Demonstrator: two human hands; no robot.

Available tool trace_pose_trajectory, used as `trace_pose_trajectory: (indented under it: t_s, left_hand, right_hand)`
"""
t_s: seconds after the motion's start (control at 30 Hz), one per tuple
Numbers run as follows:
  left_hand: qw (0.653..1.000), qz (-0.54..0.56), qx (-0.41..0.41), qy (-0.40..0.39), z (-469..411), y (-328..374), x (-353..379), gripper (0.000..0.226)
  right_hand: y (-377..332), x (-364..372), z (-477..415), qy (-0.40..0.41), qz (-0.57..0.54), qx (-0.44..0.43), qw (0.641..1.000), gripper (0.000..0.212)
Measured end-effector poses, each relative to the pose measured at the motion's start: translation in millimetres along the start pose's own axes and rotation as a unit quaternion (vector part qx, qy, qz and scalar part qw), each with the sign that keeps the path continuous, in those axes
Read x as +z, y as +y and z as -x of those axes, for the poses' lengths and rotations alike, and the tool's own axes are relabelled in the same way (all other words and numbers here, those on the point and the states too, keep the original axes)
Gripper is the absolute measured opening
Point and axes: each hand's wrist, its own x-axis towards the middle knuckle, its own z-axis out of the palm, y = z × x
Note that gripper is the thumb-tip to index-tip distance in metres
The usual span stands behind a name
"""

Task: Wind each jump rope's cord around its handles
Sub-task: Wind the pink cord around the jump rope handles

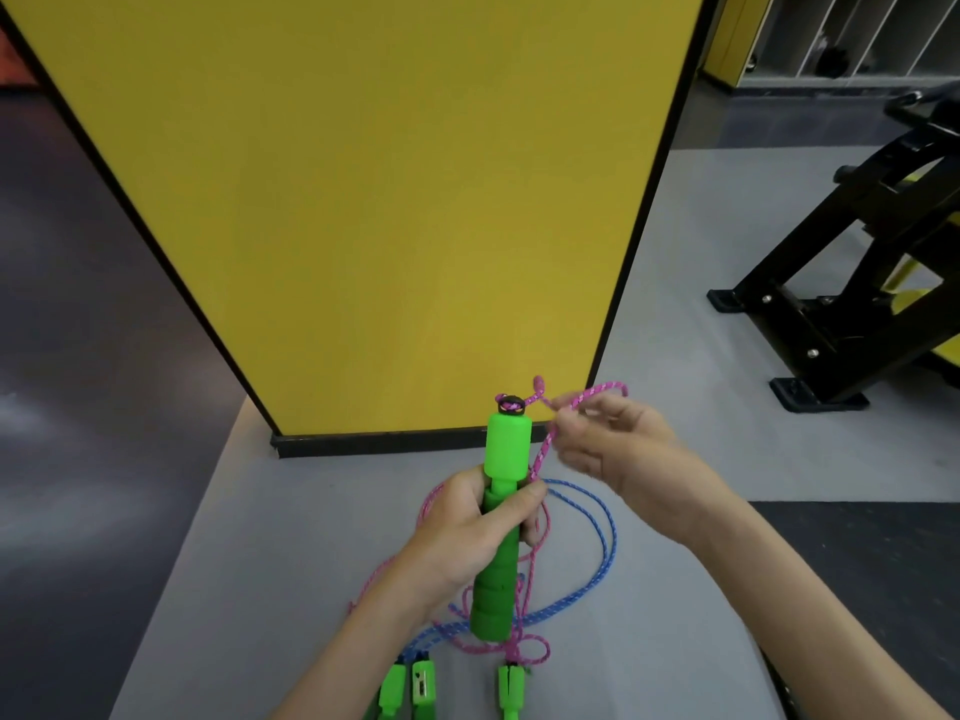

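My left hand [470, 532] grips a green foam jump-rope handle [506, 459] upright in front of me. A pink cord [543, 449] leaves the black cap at the handle's top. My right hand [618, 449] pinches a loop of that pink cord just right of the cap. More pink cord trails down past the handle to the grey floor. A blue cord [605, 548] lies in loops on the floor behind the handle. Three more green handles [421, 685] lie at the bottom edge, one of them [509, 688] tied to the pink cord.
A tall yellow panel with a black base [395, 210] stands straight ahead. A black gym machine frame [852, 283] stands at the right. Dark flooring runs along the left, and a dark mat [883, 563] lies at the right.
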Motion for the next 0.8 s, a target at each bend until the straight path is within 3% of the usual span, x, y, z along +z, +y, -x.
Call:
trace_pose_trajectory:
  t_s: [0.07, 0.17, 0.3, 0.47, 0.53, 0.7, 0.8]
  left_hand:
    - [1.0, 0.01, 0.002, 0.01, -1.4, -1.8, -1.2, 0.019]
    - [1.0, -0.008, -0.001, 0.006, -2.6, -5.7, -3.2, 0.017]
    - [0.999, -0.001, -0.006, -0.041, -1.8, -9.8, -6.8, 0.031]
    - [0.999, 0.041, 0.004, -0.021, -2.5, -6.0, -5.5, 0.03]
    - [0.999, 0.044, 0.022, -0.006, -3.5, -4.6, -4.4, 0.029]
    - [0.999, 0.002, 0.035, 0.025, -6.3, -8.5, -5.2, 0.015]
    - [0.999, 0.024, 0.022, 0.033, -6.8, -7.6, -6.1, 0.009]
  right_hand:
    - [7.9, 7.5, 4.3, -0.062, 0.089, 0.011, 0.994, 0.032]
    - [12.4, 13.7, 1.7, -0.019, 0.114, -0.016, 0.993, 0.021]
    - [8.3, 12.6, -1.7, 0.028, 0.068, -0.031, 0.997, 0.012]
    - [0.4, 8.8, -2.0, 0.063, -0.071, -0.036, 0.995, 0.005]
    - [1.0, 9.6, -1.6, 0.039, -0.099, -0.025, 0.994, 0.01]
    - [11.9, 18.2, 2.8, 0.003, 0.053, -0.014, 0.998, 0.036]
    - [7.6, 17.5, 2.0, 0.022, 0.025, -0.024, 0.999, 0.03]
